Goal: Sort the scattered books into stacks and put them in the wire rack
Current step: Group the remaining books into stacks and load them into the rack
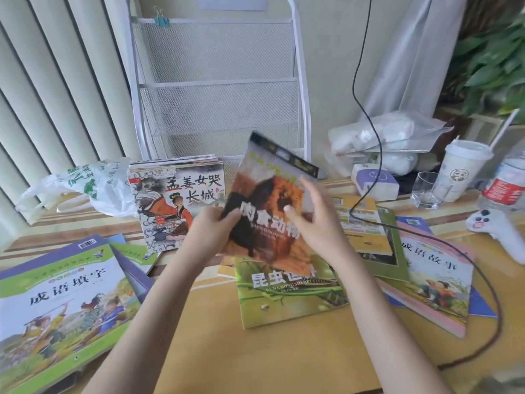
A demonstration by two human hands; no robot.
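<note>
An orange and brown animal book (267, 200) is held tilted above the table. My left hand (211, 231) grips its left edge, thumb on the cover. My right hand (315, 220) touches its right side with straight fingers and the thumb on the cover. Under it lies a green insect book (287, 297). A stack of thin picture books (176, 200) stands in front of the white wire rack (218, 89). More books lie at the left (56, 305) and right (437, 277), with a yellow and green one (369, 231) between.
A plastic bag (85, 189) lies at the back left. At the right are a paper cup (463, 169), a glass (429, 189), a bottle (505, 183), a white controller (494, 226) and a tissue pack (375, 180). A black cable (369, 109) hangs across the right books.
</note>
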